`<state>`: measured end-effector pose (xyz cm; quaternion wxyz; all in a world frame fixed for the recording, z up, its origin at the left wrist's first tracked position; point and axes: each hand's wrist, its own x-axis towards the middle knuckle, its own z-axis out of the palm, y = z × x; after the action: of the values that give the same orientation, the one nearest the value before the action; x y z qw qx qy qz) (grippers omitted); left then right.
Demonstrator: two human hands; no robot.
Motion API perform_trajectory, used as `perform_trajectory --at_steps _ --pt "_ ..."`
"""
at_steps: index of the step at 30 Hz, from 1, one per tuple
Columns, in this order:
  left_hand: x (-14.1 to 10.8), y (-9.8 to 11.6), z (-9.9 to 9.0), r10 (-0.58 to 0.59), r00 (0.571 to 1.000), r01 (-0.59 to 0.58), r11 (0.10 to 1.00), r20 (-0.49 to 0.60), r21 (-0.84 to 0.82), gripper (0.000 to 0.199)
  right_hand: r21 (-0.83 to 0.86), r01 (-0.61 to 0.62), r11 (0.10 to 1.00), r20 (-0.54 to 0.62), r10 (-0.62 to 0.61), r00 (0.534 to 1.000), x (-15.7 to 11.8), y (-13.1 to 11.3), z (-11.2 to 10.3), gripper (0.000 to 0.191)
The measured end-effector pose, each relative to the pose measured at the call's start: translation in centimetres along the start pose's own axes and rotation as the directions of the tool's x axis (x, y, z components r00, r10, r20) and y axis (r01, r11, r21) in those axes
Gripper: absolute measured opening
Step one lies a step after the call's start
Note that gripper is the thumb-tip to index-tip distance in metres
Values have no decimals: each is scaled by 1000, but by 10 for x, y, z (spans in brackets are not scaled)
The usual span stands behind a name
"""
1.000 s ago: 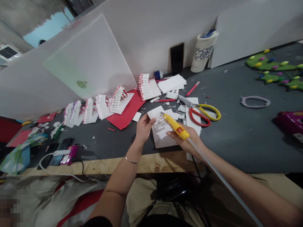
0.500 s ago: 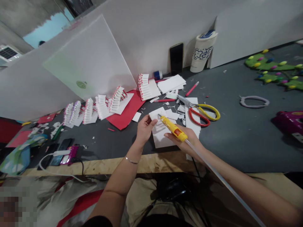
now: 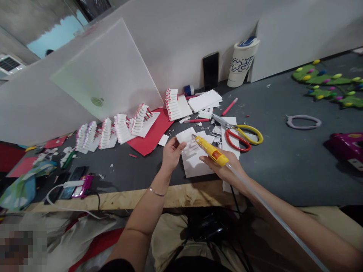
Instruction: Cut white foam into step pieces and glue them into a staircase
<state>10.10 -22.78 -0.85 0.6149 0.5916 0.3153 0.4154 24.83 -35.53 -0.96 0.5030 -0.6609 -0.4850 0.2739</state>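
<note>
Between thumb and fingers, my left hand [image 3: 172,154] pinches a white paper piece [image 3: 185,136], held tilted above the table. My right hand [image 3: 227,166] is wrapped round a yellow glue gun [image 3: 211,150], with a long clear glue stick [image 3: 263,202] trailing out of its back. The gun's nozzle points at the right edge of the paper piece; whether they touch I cannot tell. Beneath both hands lies a larger white sheet [image 3: 195,168]. Scissors [image 3: 241,136] with one red and one yellow handle rest just to the right, on white paper strips.
Several white fan-like paper pieces with red tips [image 3: 121,128] line the left, near red paper [image 3: 153,141]. A phone [image 3: 210,71] and a cup [image 3: 242,62] stand at the back panel. A purple device [image 3: 347,149] and green beaded decorations [image 3: 320,77] are at right.
The glue gun in my right hand has moved slightly right, away from my left thumb. My left hand has shifted a little left, still pinching the paper piece.
</note>
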Motion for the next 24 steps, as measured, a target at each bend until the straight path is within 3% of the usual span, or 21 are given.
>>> perform_trajectory --at_steps 6,14,24 --pt "1 -1 0 12 1000 -13 1000 -11 -14 49 27 -34 999 0 34 999 0 -15 -7 37" --pt "-2 1 2 -31 999 29 999 36 43 48 -105 56 993 -25 -59 998 -2 2 6 41" --pt "-3 -4 4 -17 999 16 999 36 49 45 -146 91 985 29 -88 996 -3 -7 5 41"
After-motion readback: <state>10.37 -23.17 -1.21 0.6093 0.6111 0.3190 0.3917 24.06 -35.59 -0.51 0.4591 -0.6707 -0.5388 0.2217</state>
